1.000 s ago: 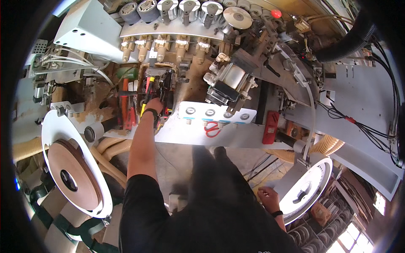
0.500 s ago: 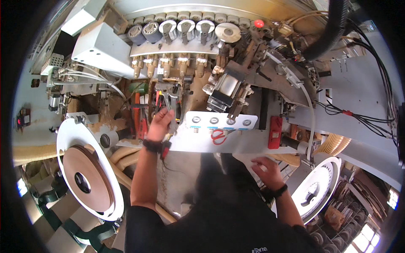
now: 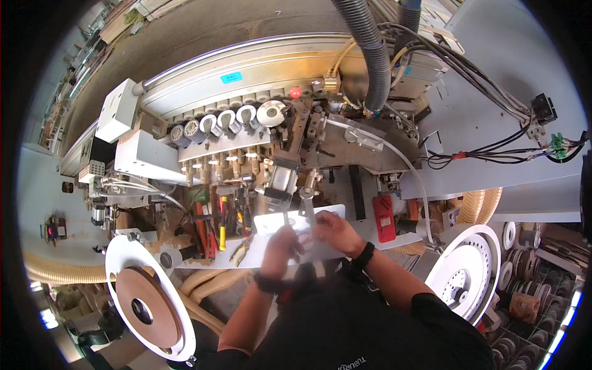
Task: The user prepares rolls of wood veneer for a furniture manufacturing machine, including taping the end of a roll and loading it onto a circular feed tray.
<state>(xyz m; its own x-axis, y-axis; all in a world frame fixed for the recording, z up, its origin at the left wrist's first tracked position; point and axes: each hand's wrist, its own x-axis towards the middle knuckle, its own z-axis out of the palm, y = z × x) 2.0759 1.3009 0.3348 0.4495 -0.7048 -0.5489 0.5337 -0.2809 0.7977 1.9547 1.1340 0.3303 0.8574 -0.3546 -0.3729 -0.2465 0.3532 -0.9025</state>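
Note:
My two hands are close together in front of the machine, above the white panel [image 3: 266,225]. My right hand [image 3: 336,234] is closed round a grey metal wrench [image 3: 308,200] whose jaw end points up toward the cylinder. My left hand [image 3: 282,251], a little lower and to the left, has its fingers curled round a second slim grey metal wrench [image 3: 287,217], partly blurred. Just beyond them sits a pneumatic cylinder [image 3: 282,183] with brass-coloured fittings. The fingertips of both hands are smeared by motion.
Pliers [image 3: 240,251] and a yellow-handled screwdriver [image 3: 222,223] lie left of my hands among red-handled tools. A red case [image 3: 383,219] lies at right. A brown edging-tape reel [image 3: 148,307] flanks me at left, a white perforated disc [image 3: 464,275] at right. A hose [image 3: 370,55] hangs above.
My left hand has left the tools at the left and come to the middle. My right hand has come forward beside it, now with a wrench. The view has shifted and shows more beyond the machine.

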